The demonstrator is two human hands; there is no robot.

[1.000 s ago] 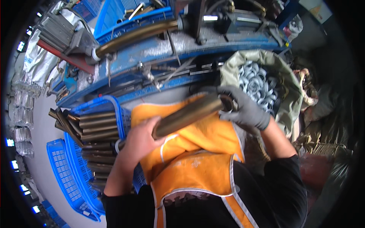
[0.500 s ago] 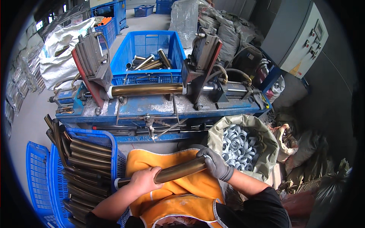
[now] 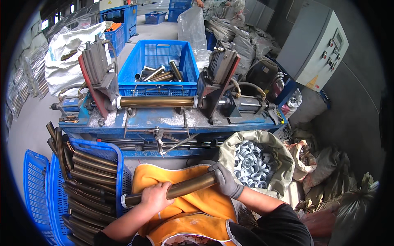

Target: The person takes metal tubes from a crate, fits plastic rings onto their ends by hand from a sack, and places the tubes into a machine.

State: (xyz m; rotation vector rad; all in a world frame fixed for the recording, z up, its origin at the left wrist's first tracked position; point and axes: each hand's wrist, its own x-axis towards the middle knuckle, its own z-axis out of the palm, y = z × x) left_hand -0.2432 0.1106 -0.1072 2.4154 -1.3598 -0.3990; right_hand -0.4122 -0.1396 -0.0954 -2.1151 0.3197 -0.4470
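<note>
A bronze-coloured metal tube (image 3: pixel 191 185) lies slantwise above my lap, its right end higher in the picture. My bare left hand (image 3: pixel 156 197) wraps round it left of the middle. A white ring (image 3: pixel 123 201) sits on the tube's left end. At the right end my right hand (image 3: pixel 227 181), in a grey glove, closes over the rim; whether a ring is under the glove is hidden. Close beyond the glove, an open woven sack (image 3: pixel 283 180) holds many pale grey rings (image 3: pixel 250 164). Left of my left arm, a blue crate (image 3: pixel 120 164) is filled with similar tubes (image 3: pixel 94 179).
Ahead stands a blue bench machine (image 3: pixel 230 126) with another bronze tube (image 3: pixel 156 102) clamped level across it. Behind it a blue crate (image 3: pixel 158 42) holds several tubes. A grey control box (image 3: pixel 312 45) stands at right. Another person's hand (image 3: pixel 200 3) shows at the far top.
The tube and both hands appear slightly further left and lower, as the whole view has shifted a little. More of the tube's left end, with its white ring, shows clear of my left arm.
</note>
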